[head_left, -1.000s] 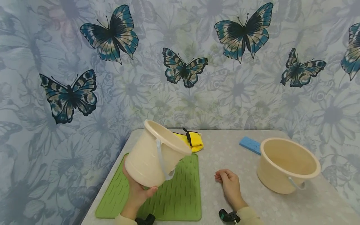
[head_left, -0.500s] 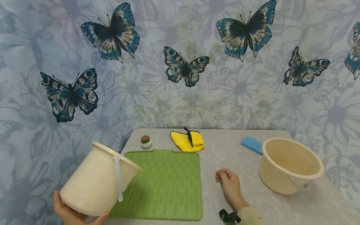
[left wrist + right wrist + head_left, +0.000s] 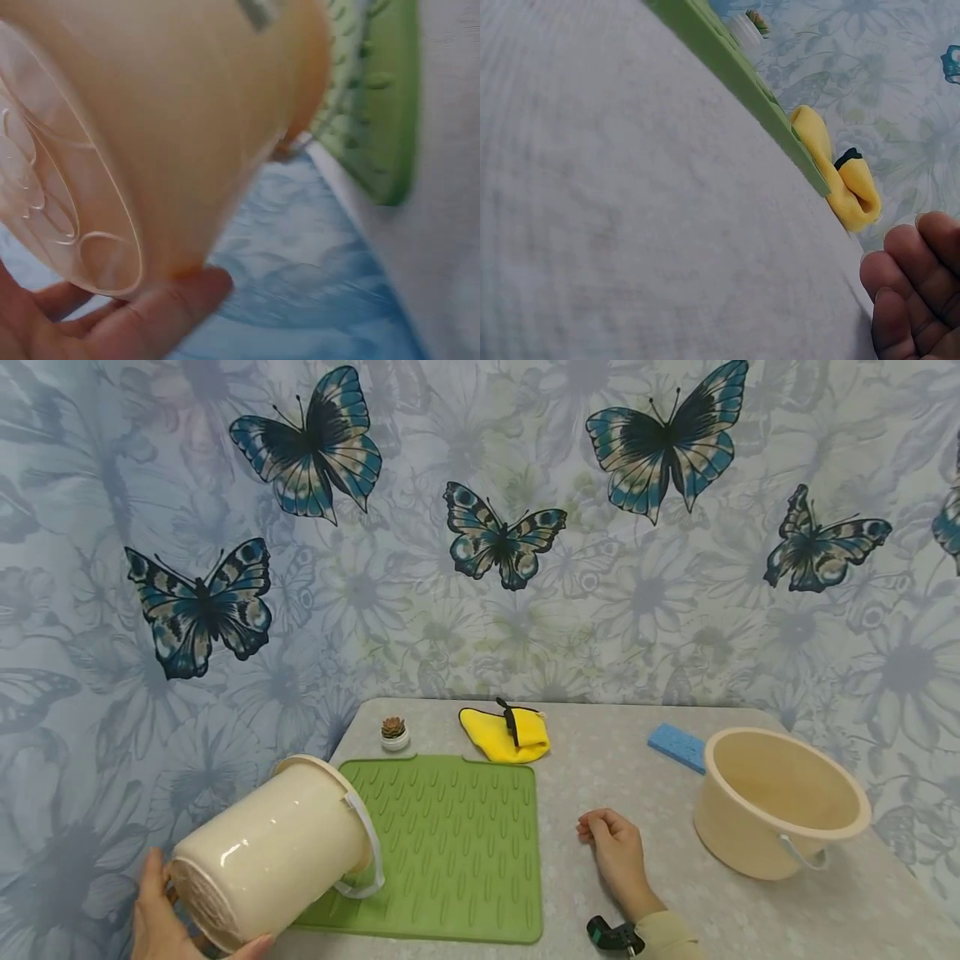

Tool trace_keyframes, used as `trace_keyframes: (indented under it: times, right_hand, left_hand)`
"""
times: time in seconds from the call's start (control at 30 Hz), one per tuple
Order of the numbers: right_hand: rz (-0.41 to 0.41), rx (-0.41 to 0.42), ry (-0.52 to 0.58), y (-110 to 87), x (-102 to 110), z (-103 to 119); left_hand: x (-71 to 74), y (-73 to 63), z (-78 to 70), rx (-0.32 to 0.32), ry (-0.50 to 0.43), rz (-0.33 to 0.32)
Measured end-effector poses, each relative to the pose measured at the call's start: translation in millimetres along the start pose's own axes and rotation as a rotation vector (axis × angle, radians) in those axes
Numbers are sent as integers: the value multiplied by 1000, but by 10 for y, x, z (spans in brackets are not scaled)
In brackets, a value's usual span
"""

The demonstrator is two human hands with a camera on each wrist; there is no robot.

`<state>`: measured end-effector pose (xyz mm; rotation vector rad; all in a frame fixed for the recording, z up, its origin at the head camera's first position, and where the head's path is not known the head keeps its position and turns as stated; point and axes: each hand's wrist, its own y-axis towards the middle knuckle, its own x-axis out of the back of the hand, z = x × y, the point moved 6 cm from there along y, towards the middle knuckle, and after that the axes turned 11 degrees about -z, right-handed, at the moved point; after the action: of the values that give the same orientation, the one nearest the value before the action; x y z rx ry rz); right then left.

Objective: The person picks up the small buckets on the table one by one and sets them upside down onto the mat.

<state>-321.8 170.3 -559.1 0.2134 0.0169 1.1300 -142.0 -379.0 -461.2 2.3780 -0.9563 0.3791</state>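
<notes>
Glossy cream plastic bucket [image 3: 273, 852]: tipped nearly on its side at the left of the flat green ridged mat [image 3: 457, 852], rim towards it, base showing; whether it touches cannot be told.
Left hand [image 3: 161, 927]: clamped round the bucket's base, fingers and thumb apart on either side.
Right hand [image 3: 618, 852]: well apart from the left, to the mat's right, fingers loosely curled, holding nothing.
Bucket step: judged to be one-handed tilting and turning.
Bucket's next move: seems to call for a firm grip on the base and room for the rim beside the mat.
Around the mat: folded yellow cloth with black trim [image 3: 498, 739] just behind; blue rectangular sponge [image 3: 677, 747] and wide cream plastic bucket [image 3: 738, 839] well right.
</notes>
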Motion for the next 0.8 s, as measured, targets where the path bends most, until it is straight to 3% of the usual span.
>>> trace_keyframes:
  times: [0.03, 0.07, 0.2, 0.27, 0.43, 0.63, 0.8]
  right_hand:
    - [5, -4, 7, -1, 2, -6]
    - [10, -11, 13, -3, 5, -11]
    - [25, -31, 36, -13, 11, -22]
    - [23, -33, 38, -11, 18, -22]
    - [33, -25, 30, 21, 17, -23]
    - [46, -6, -18, 39, 22, -18]
    - [40, 0, -22, 37, 41, -46]
  left_hand:
    - [12, 8, -92, -159, 104, -26]
    - [7, 35, -157, -240, 146, -14]
    - [-107, 267, -376, -388, 267, 123]
    - [-210, 379, -485, -402, 325, 198]
    - [-535, 605, -733, -359, 478, 390]
    - [-899, 799, -1038, -420, 615, 459]
    - [-1148, 890, -1176, -417, 708, 518]
